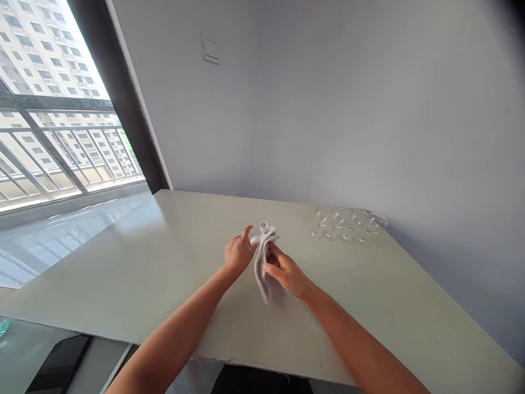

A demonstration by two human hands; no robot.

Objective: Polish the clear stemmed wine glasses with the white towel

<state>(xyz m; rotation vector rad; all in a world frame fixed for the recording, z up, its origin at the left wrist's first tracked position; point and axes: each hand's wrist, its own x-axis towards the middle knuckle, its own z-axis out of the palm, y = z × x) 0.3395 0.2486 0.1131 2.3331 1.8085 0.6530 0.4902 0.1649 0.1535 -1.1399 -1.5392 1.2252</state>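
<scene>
Over the middle of the table, my left hand (pixel 239 253) is closed around a small clear glass (pixel 254 241), most of which is hidden by the fingers and the cloth. My right hand (pixel 286 271) grips a whitish cloth (pixel 264 268), its thumb and fingers pinching the folds. The cloth's upper end is bunched against the glass, and its lower part hangs down, slightly blurred. Whether part of the glass reaches inside the cloth I cannot tell.
Several clear stemmed glasses (pixel 346 223) stand in a group at the table's back right, close to the wall. The pale table (pixel 184 230) meets the wall behind. A dark phone-like object (pixel 59 364) lies at lower left, below the table's edge. A window is at left.
</scene>
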